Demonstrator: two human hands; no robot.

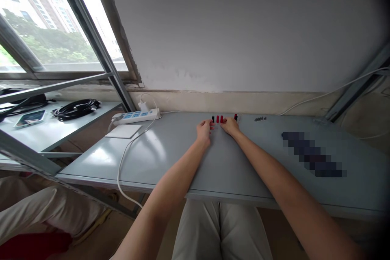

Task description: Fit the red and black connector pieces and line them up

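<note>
Near the back of the grey tabletop, a short row of small upright cylinders stands between my hands. My left hand (203, 131) is curled with its fingertips at the small black cylinder (213, 118), seemingly pinching it. To the right of that stands a small red cylinder (217, 119), apart from both hands. My right hand (230, 126) has its thumb and fingertips closed on a second red cylinder (222, 119). Behind the right hand, a red and black pair of pieces (235, 117) shows partly; the hand covers the lower part.
Several small grey metal pieces (260, 119) lie to the right. A pixelated dark strip (313, 155) lies farther right. On the left are a power strip (137, 116), a flat white panel (124, 131) and a white cable (123, 158). Coiled black cable (76, 109) rests on the neighbouring shelf.
</note>
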